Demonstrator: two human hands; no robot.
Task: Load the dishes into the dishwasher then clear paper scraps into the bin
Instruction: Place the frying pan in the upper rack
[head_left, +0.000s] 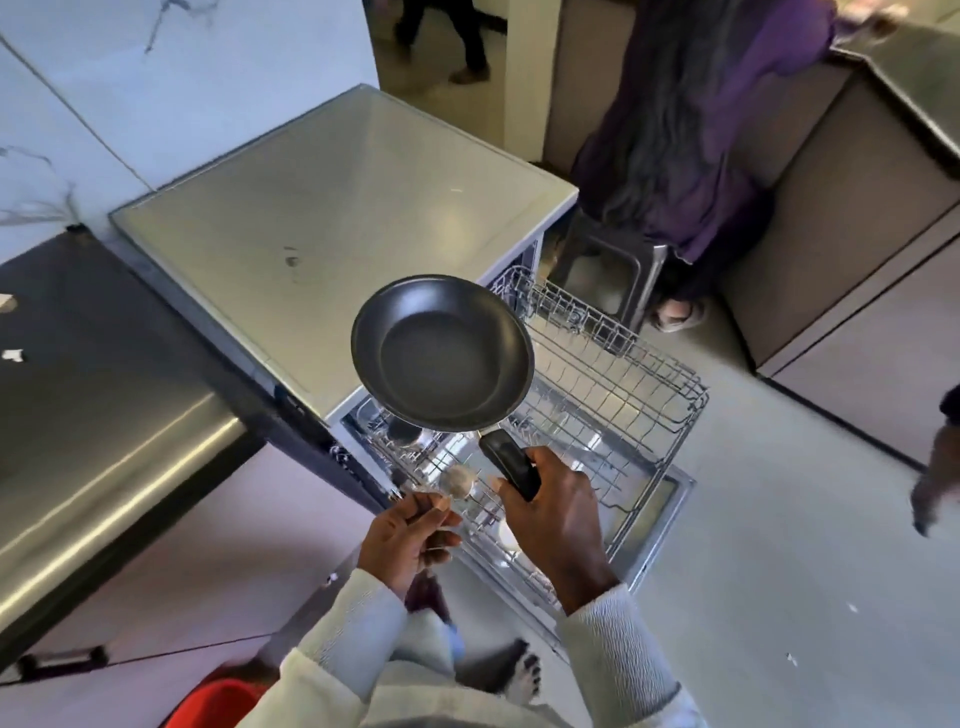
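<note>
Presently, head view: loading looks part done. The frying pan (441, 353) is held above the pulled-out dishwasher rack (613, 384), not yet racked. Paper scraps (11, 355) lie uncleared on the dark counter (104, 395). The right hand (556, 514) is clamped round the pan's handle; the left hand (410, 535) pinches a spoon (458, 480).

We note a white veined wall (78, 104), pale floor (779, 519), a steel bench (104, 415) at left, beige cabinets (857, 260) at right.

Round black frying pan (441, 353): matt, smooth coating. Grey wire dishwasher rack (623, 384): glossy metal. Steel worktop (104, 467), 9 o'clock: brushed, reflective.
</note>
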